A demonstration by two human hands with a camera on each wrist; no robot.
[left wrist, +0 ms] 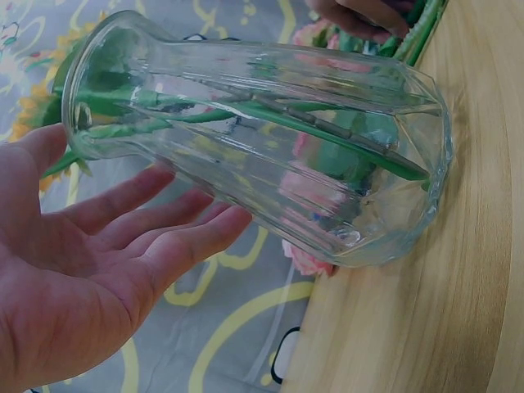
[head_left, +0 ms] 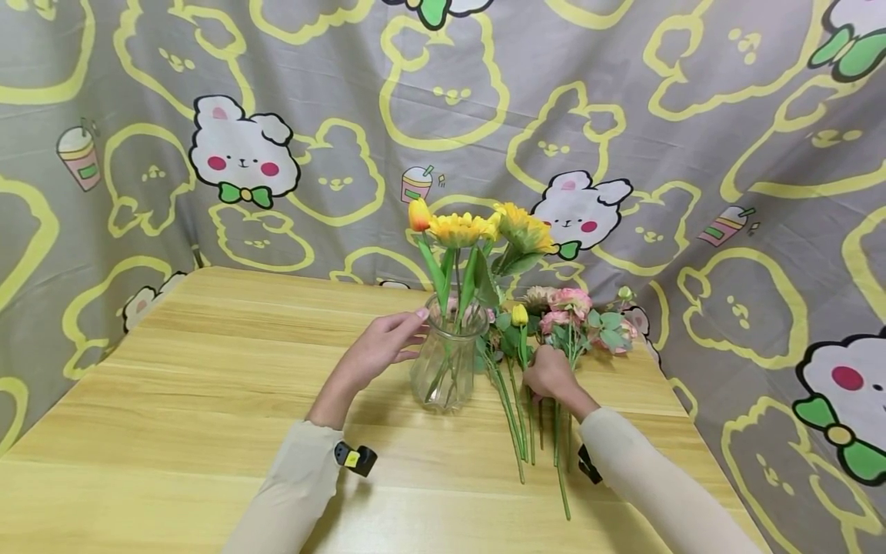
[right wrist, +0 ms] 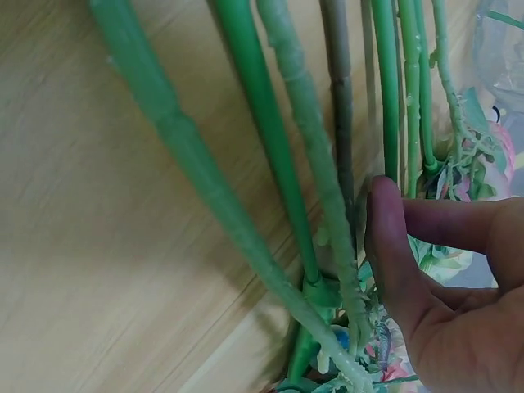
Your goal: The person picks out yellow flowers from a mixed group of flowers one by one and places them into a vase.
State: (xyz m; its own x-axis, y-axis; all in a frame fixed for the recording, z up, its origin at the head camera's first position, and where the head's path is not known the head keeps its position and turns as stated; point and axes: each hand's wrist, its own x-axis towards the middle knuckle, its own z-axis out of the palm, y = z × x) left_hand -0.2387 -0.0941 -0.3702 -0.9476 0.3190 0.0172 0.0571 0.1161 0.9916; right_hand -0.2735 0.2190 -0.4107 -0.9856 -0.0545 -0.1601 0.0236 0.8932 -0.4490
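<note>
A clear glass vase (head_left: 446,377) stands upright on the table, holding a yellow-orange tulip (head_left: 419,215) and yellow sunflower-like blooms (head_left: 524,231). Beside its left side is my left hand (head_left: 377,346), fingers extended and the thumb at the rim; in the left wrist view the palm (left wrist: 74,278) faces the glass. To the right of the vase, my right hand (head_left: 554,373) reaches into a spread of artificial flowers lying on the table. Its thumb and index finger pinch a smooth green stem (right wrist: 386,98), just below the yellow tulip (head_left: 519,315).
Pink flowers (head_left: 571,302) with leafy sprigs lie behind my right hand, near the table's back right. Several loose stems (head_left: 564,492) point toward the front edge. A patterned grey curtain (head_left: 332,69) hangs behind the wooden table (head_left: 208,400).
</note>
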